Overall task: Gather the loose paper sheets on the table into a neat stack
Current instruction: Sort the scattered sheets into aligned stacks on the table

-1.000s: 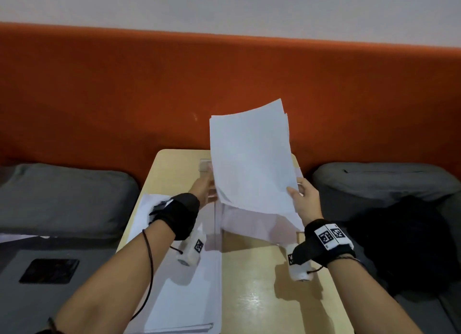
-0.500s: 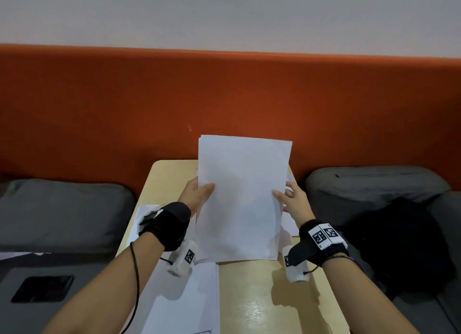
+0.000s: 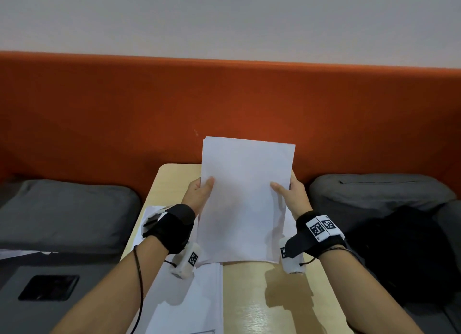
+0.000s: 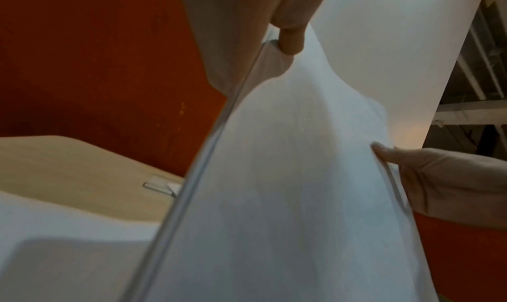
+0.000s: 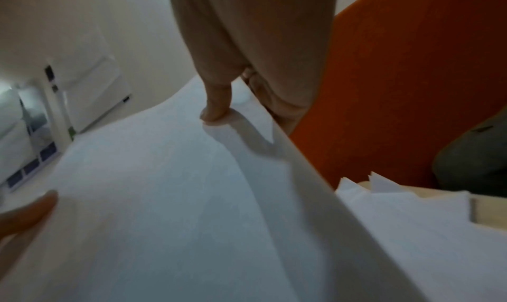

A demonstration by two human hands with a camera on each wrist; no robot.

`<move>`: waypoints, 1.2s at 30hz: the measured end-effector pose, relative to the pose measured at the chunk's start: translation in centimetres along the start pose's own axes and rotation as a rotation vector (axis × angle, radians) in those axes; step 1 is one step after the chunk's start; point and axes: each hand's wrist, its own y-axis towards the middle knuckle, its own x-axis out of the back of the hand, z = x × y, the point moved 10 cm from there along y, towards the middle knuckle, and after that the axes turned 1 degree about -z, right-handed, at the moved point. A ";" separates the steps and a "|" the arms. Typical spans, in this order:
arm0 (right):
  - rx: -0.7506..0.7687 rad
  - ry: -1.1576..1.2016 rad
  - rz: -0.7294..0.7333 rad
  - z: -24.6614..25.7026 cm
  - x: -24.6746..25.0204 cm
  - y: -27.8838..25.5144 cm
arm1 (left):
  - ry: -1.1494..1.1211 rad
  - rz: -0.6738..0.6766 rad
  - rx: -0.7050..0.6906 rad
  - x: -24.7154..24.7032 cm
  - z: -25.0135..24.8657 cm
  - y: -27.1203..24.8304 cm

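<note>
Holding paper stack [image 3: 243, 199] upright w/ left hand [image 3: 199, 192] & right hand [image 3: 290, 196], prob. touching table [image 3: 269, 296].

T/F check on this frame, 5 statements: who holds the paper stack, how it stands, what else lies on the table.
1. Both hands hold the paper stack: left hand on its left edge, right hand on its right. True.
2. The stack lies flat on the table. False: it stands upright, bottom edge at the tabletop.
3. More loose sheets lie on the table at the left. True.
4. The right hand hangs idle. False: its thumb presses the stack's front.
5. The wall panel behind is blue. False: orange.
</note>
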 end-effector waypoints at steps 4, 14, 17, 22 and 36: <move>0.154 0.096 -0.013 4.7 0.3 -0.1 | -0.034 -0.037 -0.143 0.8 -4.3 0.4; 0.196 0.232 -0.023 7.1 0.7 0.0 | -0.019 0.001 -0.402 1.0 -9.8 0.4; 0.196 0.218 -0.047 7.0 1.0 0.3 | -0.008 -0.023 -0.444 0.8 -10.7 0.0; 0.185 0.173 -0.050 7.1 1.2 0.6 | -0.023 -0.102 -0.452 0.8 -11.4 0.0; 0.114 -0.025 -0.043 3.5 0.0 -0.4 | -0.062 -0.192 -0.226 2.6 -5.6 0.0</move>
